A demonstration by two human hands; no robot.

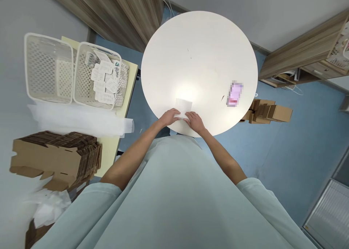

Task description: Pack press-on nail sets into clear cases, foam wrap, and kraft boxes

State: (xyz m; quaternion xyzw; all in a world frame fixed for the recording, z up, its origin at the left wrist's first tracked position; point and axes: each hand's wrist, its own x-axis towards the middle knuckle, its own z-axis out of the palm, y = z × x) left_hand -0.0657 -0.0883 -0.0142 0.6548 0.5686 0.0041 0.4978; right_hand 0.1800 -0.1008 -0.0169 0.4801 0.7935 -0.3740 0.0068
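Note:
A small white, roughly square sheet or thin packet (184, 105) lies near the front edge of the round white table (201, 41). I cannot tell whether it is paper or foam wrap. My left hand (169, 117) pinches its near left corner, the fingers bent inward. At the near right corner my right hand (195, 121) does likewise, with thumb and fingers closed on the edge. Both hands rest low over the tabletop, a short gap between them. Whatever may be inside or under the sheet is hidden.
A blurred pink phone-like item (235, 94) lies on the table's right. On the left side table stand a white basket of small white packets (77, 78), another white basket (49, 96), white foam sheets (79, 120) and flattened cardboard boxes (49, 158). Brown boxes (279, 113) sit at the right.

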